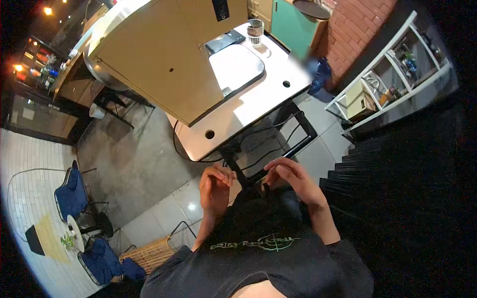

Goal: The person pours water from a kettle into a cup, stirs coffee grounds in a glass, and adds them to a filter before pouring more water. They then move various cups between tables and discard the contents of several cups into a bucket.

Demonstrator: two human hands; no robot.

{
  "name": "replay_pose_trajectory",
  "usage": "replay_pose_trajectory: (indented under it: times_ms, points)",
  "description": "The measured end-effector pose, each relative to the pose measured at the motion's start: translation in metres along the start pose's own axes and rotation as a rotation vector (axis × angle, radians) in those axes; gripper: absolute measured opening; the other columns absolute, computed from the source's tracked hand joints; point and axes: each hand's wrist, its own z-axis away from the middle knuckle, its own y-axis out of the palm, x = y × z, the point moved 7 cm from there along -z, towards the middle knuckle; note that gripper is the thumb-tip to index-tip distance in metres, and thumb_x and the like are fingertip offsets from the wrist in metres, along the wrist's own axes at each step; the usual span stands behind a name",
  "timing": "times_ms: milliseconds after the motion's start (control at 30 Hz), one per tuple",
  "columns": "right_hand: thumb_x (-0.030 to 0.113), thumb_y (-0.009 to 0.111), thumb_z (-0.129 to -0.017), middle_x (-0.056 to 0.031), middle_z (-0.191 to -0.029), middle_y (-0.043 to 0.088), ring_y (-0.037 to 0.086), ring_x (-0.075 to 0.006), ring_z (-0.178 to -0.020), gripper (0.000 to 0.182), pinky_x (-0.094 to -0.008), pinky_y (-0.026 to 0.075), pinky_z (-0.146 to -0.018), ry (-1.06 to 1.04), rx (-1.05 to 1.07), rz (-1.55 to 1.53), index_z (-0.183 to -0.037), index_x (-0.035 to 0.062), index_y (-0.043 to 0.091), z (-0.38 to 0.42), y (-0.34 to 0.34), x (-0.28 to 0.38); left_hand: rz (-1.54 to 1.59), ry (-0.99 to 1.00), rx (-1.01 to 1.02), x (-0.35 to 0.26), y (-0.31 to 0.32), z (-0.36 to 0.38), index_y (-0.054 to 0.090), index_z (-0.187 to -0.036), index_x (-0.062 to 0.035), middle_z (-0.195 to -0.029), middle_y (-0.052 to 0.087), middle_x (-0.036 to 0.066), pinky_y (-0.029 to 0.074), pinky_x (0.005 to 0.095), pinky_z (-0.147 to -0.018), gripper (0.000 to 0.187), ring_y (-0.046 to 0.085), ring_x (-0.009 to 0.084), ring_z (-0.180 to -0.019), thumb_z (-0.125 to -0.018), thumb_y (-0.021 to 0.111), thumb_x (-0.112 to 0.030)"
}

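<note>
My left hand (215, 188) hovers in front of my black shirt (258, 248), its fingers loosely curved with nothing visible in them. Opposite it, my right hand (298, 183) is raised with bent fingers, also with no object showing. A gap separates the two hands, with dark fabric below it. Just beyond them is the near edge of a white table (228, 130), with black cables (271, 151) hanging under it. A large tan panel (159, 59) covers much of the tabletop. My fingertips are partly shaded.
A glass (255, 33) and a white tablet-like board (237, 67) are on the table. A white shelf rack (392, 69) stands right, beside a black pleated curtain (397, 184). Blue chairs (72, 192) and a wicker seat (149, 254) are at left.
</note>
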Motion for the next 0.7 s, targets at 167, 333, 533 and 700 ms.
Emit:
replay_pose_trajectory:
  times_ms: [167, 333, 533, 700]
  points:
    - [0.022, 0.045, -0.104, -0.0081, -0.094, 0.065, 0.062, -0.0148, -0.091, 0.030, -0.0293, 0.049, -0.086, 0.022, 0.162, 0.099, -0.115, -0.0020, 0.060, -0.027, -0.038, 0.021, -0.121, 0.134, -0.112, 0.019, 0.013, -0.018, 0.053, -0.096, -0.0031, -0.088, 0.048, 0.008, 0.039, 0.0394, -0.085, 0.031, 0.049, 0.0189, -0.081, -0.100, 0.048, -0.033]
    - [0.021, 0.049, -0.103, -0.0084, -0.097, 0.063, 0.059, -0.0137, -0.093, 0.028, -0.0293, 0.048, -0.085, 0.050, 0.365, 0.057, -0.116, -0.0024, 0.058, -0.056, -0.103, 0.035, -0.209, 0.257, -0.269, 0.063, 0.045, -0.041, 0.053, -0.096, -0.0032, -0.087, 0.048, 0.008, 0.039, 0.0380, -0.085, 0.031, 0.049, 0.0186, -0.081, -0.100, 0.049, -0.034]
    - [0.019, 0.048, -0.103, -0.0075, -0.101, 0.063, 0.060, -0.0131, -0.095, 0.027, -0.0286, 0.049, -0.087, 0.088, 0.541, 0.058, -0.116, -0.0019, 0.058, -0.081, -0.194, 0.081, -0.155, 0.312, -0.381, 0.141, 0.109, -0.080, 0.052, -0.094, -0.0041, -0.086, 0.047, 0.006, 0.040, 0.0369, -0.085, 0.030, 0.050, 0.0172, -0.080, -0.102, 0.047, -0.032]
    - [0.019, 0.048, -0.103, -0.0071, -0.100, 0.063, 0.060, -0.0123, -0.094, 0.026, -0.0277, 0.049, -0.086, 0.150, 0.617, 0.068, -0.115, -0.0017, 0.059, -0.088, -0.232, 0.097, -0.185, 0.406, -0.499, 0.163, 0.141, -0.083, 0.052, -0.095, -0.0044, -0.086, 0.046, 0.005, 0.040, 0.0367, -0.086, 0.028, 0.049, 0.0169, -0.080, -0.102, 0.046, -0.031]
